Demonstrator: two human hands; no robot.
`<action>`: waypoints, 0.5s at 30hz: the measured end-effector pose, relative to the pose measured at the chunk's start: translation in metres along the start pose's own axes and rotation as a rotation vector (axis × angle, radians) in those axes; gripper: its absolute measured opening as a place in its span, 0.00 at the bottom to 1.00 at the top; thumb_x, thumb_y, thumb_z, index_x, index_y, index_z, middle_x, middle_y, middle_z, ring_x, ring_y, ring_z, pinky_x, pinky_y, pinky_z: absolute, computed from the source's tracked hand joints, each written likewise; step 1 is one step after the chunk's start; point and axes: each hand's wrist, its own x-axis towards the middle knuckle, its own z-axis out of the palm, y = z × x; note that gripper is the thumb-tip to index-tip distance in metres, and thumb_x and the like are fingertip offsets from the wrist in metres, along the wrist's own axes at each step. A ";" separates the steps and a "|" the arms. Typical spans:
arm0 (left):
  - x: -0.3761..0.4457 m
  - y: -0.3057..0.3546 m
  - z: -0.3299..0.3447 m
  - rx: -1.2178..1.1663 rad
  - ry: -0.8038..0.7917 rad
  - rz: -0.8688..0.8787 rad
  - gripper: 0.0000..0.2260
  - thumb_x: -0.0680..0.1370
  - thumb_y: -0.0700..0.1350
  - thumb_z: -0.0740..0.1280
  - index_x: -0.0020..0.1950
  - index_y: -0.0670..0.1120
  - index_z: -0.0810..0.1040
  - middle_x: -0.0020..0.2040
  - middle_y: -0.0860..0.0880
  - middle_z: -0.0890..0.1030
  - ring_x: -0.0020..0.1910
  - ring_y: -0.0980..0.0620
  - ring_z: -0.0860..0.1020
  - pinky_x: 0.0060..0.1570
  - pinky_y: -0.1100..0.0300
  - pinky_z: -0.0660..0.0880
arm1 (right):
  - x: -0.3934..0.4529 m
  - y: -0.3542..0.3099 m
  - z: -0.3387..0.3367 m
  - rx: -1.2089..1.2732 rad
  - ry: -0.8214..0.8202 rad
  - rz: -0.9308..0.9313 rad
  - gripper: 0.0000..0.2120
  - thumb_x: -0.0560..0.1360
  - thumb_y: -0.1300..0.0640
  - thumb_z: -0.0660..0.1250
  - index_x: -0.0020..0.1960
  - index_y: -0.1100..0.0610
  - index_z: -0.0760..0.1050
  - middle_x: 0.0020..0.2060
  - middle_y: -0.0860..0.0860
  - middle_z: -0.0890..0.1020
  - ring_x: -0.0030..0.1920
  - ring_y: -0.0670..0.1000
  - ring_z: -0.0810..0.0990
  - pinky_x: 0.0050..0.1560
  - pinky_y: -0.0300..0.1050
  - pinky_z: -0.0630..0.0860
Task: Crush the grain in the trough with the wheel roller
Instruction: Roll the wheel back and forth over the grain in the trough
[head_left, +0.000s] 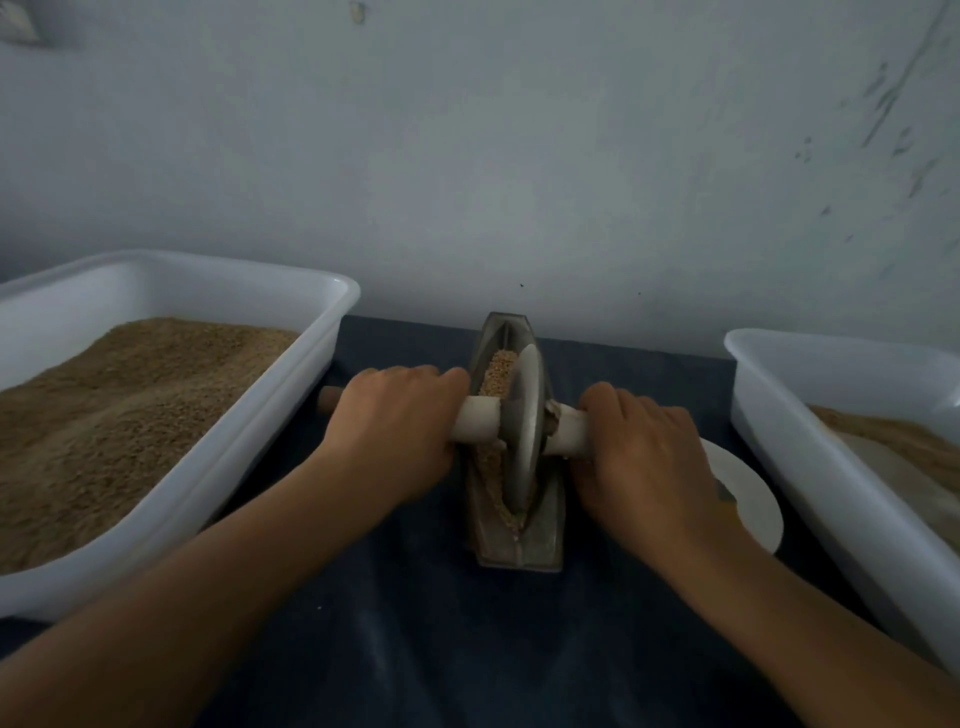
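A narrow metal trough (491, 551) lies lengthwise on the dark cloth in the middle, with tan grain (497, 370) along its groove. The metal wheel roller (524, 426) stands upright in the groove, near the middle of the trough. A pale axle handle (475, 423) runs through the wheel to both sides. My left hand (395, 423) grips the handle left of the wheel, and the handle's brown end sticks out beyond it. My right hand (641, 457) grips the handle on the right side.
A large white tub (291, 415) heaped with brown grain stands at the left. Another white tub (810, 457) with a thin layer of ground grain stands at the right. A white plate (753, 499) lies between the trough and the right tub. A pale wall rises close behind.
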 end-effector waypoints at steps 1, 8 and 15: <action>0.005 0.000 0.002 0.017 -0.006 -0.009 0.19 0.72 0.55 0.71 0.46 0.56 0.60 0.40 0.57 0.67 0.37 0.54 0.69 0.37 0.56 0.65 | 0.003 0.002 0.004 -0.010 -0.004 -0.003 0.14 0.68 0.55 0.74 0.45 0.53 0.69 0.35 0.49 0.74 0.33 0.49 0.67 0.38 0.46 0.60; 0.052 -0.004 0.016 0.045 -0.069 -0.082 0.14 0.74 0.50 0.71 0.48 0.53 0.65 0.48 0.51 0.78 0.44 0.48 0.77 0.39 0.53 0.67 | 0.053 0.024 0.042 -0.113 -0.150 0.011 0.14 0.69 0.49 0.71 0.45 0.51 0.67 0.38 0.49 0.78 0.36 0.55 0.78 0.33 0.46 0.58; 0.099 -0.013 0.017 -0.011 -0.255 -0.166 0.14 0.73 0.50 0.70 0.57 0.53 0.76 0.51 0.48 0.79 0.44 0.48 0.73 0.41 0.51 0.69 | 0.113 0.042 0.064 -0.083 -0.402 0.056 0.09 0.71 0.47 0.69 0.49 0.47 0.72 0.50 0.51 0.81 0.49 0.56 0.80 0.37 0.44 0.66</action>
